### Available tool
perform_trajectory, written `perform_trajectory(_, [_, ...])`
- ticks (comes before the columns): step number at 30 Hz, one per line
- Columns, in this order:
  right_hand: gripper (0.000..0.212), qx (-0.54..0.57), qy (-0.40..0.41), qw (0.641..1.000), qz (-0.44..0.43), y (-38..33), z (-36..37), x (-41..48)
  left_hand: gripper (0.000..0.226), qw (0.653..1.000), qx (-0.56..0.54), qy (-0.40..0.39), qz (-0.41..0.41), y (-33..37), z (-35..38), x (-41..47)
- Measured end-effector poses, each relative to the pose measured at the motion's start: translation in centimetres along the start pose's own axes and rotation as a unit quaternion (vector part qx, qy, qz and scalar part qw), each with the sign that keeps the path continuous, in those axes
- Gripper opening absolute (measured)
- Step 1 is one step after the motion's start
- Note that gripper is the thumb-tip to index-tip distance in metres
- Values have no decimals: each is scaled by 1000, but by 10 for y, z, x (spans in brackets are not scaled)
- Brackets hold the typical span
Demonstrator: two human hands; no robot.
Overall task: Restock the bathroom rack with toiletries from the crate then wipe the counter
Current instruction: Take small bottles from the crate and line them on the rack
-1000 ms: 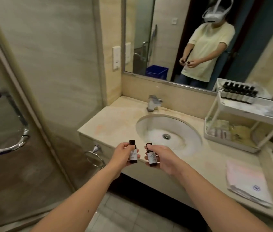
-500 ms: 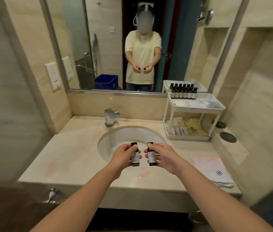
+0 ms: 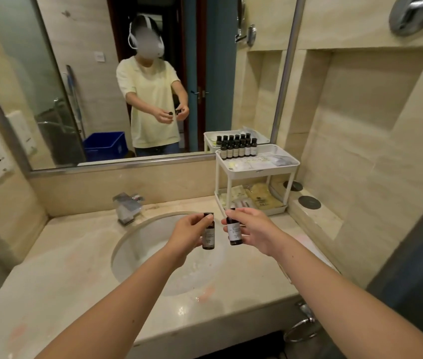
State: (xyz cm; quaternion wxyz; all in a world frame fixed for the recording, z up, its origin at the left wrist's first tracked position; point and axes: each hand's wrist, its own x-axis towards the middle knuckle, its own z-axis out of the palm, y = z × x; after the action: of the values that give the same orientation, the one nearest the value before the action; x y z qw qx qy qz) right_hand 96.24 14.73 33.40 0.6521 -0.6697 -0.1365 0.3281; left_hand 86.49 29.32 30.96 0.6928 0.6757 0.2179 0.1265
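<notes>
My left hand pinches a small dark bottle with a pale label, held upright over the sink. My right hand grips a second dark bottle just beside it, tilted slightly. The white two-tier rack stands on the counter at the back right, beyond my right hand. Several dark bottles stand in a row at the back left of its top shelf, with packets on both tiers. The blue crate shows only in the mirror, on the floor behind me.
The beige counter holds an oval sink with a chrome faucet. A folded pinkish cloth lies on the counter behind my right forearm. Two dark round discs sit on a ledge right of the rack.
The view has swung right and moved closer to the counter. Both hands, each with its bottle, have shifted right and forward toward the rack.
</notes>
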Motion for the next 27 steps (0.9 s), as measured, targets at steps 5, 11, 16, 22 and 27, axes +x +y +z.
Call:
perform_trajectory(5, [24,9,35,999,-16,-14,-18,19,12,999,9,-24,32,13,15,27])
perform_trajectory(11, [23,-5,61,998,-34,-38,-53,56,9,996,39,-42,72,32,40,73])
perform_trajectory(16, [23,-45,68,995,-50,-62,-95,105,8,992,72,-46,91,51,67,127])
perform_trajectory(22, [24,-78,50,992,-85,-106,-150,169,6,983,131,-23,130,86,111,204])
perform_trajectory(27, [10,-106,46,987,-108,-147,-189,223,23,967,200,-3,158,117,142,269])
